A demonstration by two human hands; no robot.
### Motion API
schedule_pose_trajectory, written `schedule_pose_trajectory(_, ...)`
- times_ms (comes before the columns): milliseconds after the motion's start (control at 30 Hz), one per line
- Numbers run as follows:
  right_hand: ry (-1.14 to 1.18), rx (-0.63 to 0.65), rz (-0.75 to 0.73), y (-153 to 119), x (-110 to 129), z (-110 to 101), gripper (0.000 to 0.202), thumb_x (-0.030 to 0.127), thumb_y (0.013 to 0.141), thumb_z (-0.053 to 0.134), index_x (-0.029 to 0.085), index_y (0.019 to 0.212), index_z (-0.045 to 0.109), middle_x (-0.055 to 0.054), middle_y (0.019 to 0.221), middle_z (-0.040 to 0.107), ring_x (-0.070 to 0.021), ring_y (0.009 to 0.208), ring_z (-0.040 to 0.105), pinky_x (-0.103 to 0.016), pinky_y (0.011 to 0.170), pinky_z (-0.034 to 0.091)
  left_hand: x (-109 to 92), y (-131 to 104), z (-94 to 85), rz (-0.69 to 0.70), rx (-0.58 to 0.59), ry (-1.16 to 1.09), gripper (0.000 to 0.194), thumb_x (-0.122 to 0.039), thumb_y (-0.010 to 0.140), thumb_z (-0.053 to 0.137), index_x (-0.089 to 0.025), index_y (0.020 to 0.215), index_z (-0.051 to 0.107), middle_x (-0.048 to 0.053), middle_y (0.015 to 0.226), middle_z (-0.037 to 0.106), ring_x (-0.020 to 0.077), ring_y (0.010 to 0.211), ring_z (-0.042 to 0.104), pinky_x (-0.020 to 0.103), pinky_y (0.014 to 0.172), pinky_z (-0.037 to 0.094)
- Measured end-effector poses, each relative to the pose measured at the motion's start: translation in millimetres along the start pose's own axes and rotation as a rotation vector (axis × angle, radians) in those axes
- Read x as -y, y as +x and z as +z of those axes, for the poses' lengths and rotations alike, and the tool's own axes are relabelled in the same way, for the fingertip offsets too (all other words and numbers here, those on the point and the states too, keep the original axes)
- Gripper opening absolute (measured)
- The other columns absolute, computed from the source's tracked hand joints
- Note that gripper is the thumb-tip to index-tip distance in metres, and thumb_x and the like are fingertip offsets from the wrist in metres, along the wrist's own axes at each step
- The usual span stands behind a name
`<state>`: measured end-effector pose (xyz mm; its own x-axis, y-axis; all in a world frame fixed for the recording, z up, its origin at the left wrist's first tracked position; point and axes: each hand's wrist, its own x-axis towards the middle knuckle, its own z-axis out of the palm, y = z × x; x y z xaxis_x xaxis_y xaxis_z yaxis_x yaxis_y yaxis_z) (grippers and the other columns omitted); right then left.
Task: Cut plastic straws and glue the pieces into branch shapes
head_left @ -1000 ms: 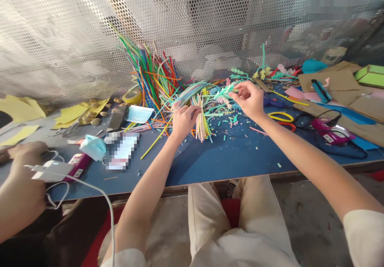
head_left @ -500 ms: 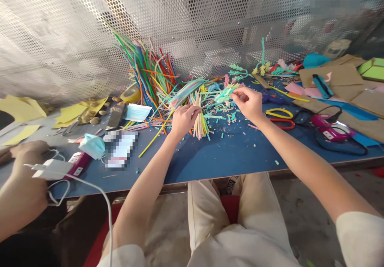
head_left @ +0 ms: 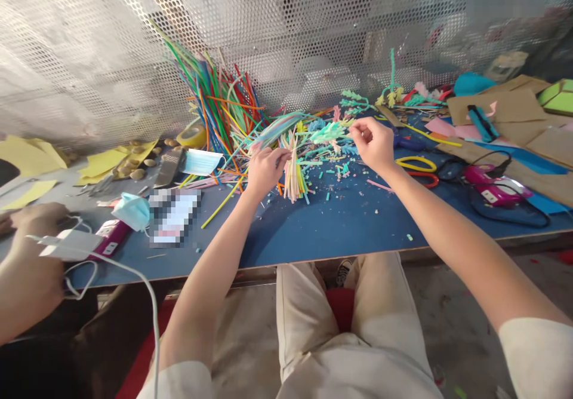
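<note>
left fingers (head_left: 278,156) pinched narrow beside pale stems (head_left: 292,179), right fingers (head_left: 359,129) holding a green leafy sprig (head_left: 329,132).

At the frame's centre we see a blue tabletop (head_left: 331,226) (flecked with mint and pink). Upper left of it, green, orange, red and blue stems (head_left: 215,106); at far right, a magenta power strip (head_left: 496,185) and lime box (head_left: 557,97).

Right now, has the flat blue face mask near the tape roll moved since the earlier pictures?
No. Judged against the yellow tape roll, the flat blue face mask lies where it did; the camera's view has shifted slightly.
</note>
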<state>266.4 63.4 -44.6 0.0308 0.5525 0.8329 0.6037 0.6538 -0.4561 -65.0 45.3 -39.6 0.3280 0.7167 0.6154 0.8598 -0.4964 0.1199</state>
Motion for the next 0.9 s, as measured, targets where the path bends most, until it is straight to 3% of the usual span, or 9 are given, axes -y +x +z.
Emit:
schedule_pose_trajectory(267,-0.026,-0.003,-0.037,3.3,2.7,-3.4,0.034,0.056,0.105,0.058,0.027,0.100,0.074,-0.006,0.104,0.071,-0.0172,0.069,0.057,-0.038,0.073,0.055,9.1,1.8,0.6,0.011,-0.036,0.013,0.039,-0.045,0.110,0.049,-0.025,0.114,0.082,0.007,0.086,0.077,0.0245,0.087,0.071,0.045,0.111,0.048)
schedule_pose_trajectory(433,0.040,0.050,-0.084,2.0,1.3,-1.7,0.029,0.052,0.104,0.062,0.029,0.114,0.074,-0.009,0.115,0.070,-0.0239,0.091,0.068,-0.042,0.082,0.060,11.7,1.8,0.8,0.043,-0.019,0.019,0.039,-0.046,0.110,0.050,-0.025,0.114,0.082,0.007,0.087,0.077,0.0243,0.086,0.071,0.044,0.107,0.050)
schedule_pose_trajectory(567,0.066,0.148,-0.166,2.1,-2.8,0.2,0.025,0.049,0.105,0.061,0.031,0.114,0.075,-0.009,0.116,0.071,-0.0291,0.113,0.068,-0.049,0.098,0.058,13.1,2.0,0.4,0.115,0.007,0.014,0.038,-0.044,0.111,0.049,-0.025,0.116,0.082,0.008,0.091,0.079,0.0249,0.089,0.071,0.041,0.098,0.051)
schedule_pose_trajectory(667,0.053,0.174,-0.216,2.1,-4.9,1.3,0.026,0.049,0.106,0.058,0.030,0.102,0.075,-0.008,0.107,0.073,-0.0288,0.111,0.069,-0.052,0.105,0.053,13.6,2.6,-0.6,0.158,0.034,-0.009,0.038,-0.042,0.112,0.048,-0.024,0.117,0.081,0.008,0.096,0.081,0.0255,0.091,0.070,0.040,0.093,0.051)
schedule_pose_trajectory(800,0.052,0.119,-0.126,2.2,-8.8,2.4,0.034,0.055,0.107,0.054,0.027,0.095,0.070,-0.008,0.103,0.071,-0.0253,0.096,0.067,-0.045,0.091,0.056,15.7,3.2,-1.4,0.125,0.028,-0.006,0.037,-0.043,0.111,0.049,-0.025,0.117,0.082,0.008,0.090,0.078,0.0256,0.088,0.069,0.042,0.096,0.051)
schedule_pose_trajectory(900,0.037,0.001,-0.031,3.6,-14.7,2.3,0.038,0.057,0.107,0.051,0.026,0.093,0.065,-0.008,0.098,0.068,-0.0231,0.085,0.062,-0.042,0.083,0.055,17.4,3.4,-1.8,0.086,0.016,-0.009,0.037,-0.044,0.110,0.050,-0.026,0.116,0.082,0.009,0.094,0.077,0.0258,0.089,0.068,0.044,0.102,0.050)
